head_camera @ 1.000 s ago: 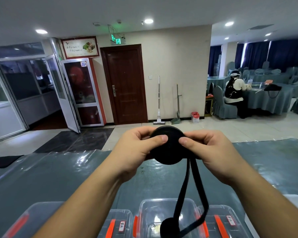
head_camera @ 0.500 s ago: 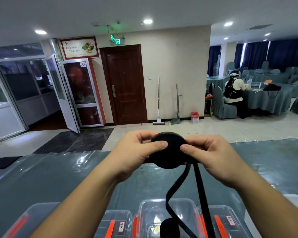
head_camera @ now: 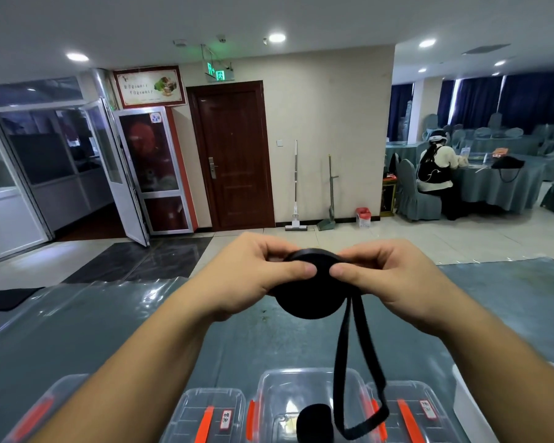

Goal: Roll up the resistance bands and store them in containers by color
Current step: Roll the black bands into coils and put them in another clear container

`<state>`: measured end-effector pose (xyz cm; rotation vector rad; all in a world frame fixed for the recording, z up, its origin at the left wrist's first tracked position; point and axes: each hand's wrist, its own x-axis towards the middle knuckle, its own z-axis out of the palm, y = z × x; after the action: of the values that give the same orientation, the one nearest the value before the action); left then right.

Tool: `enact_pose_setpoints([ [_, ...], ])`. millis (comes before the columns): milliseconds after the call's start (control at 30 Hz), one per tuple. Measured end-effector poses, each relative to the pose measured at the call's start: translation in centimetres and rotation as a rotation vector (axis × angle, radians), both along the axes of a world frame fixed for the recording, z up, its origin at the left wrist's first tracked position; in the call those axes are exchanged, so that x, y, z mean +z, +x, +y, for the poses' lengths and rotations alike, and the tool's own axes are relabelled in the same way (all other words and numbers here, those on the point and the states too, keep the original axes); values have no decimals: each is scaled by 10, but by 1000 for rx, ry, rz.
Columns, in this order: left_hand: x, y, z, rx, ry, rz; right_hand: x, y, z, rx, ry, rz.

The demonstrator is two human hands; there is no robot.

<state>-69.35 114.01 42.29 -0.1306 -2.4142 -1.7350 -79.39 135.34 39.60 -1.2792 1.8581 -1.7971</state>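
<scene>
A black resistance band, wound into a thick disc, is held up above the counter between both hands. The left hand and right hand pinch it, thumbs pressed on its near face, fingers curled behind. A loose loop of band dangles from the roll — it hangs down over an open clear container holding another black roll. Lidded clear containers with orange latches sit on either side, along the near edge. Beyond the counter lie open tiled floor, a brown door and a mop.
</scene>
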Motion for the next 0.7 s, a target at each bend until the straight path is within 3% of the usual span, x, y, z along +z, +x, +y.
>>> enact_pose_setpoints([
  [167,-13,-3,6,53,303,0,-6,2,2,10,-94,-91],
  [233,-17,-3,8,59,271,-19,-6,2,4,-6,-49,-85],
  [367,-12,-2,6,8,10,-40,-6,3,2,11,34,-79],
  [567,-13,-4,10,83,340,8,-8,10,-2,-63,-121,-156],
  [633,-15,-4,10,68,314,-11,-8,9,0,-73,-74,-100],
  [700,-14,-3,7,26,126,-28,-7,9,2,-70,24,9],
])
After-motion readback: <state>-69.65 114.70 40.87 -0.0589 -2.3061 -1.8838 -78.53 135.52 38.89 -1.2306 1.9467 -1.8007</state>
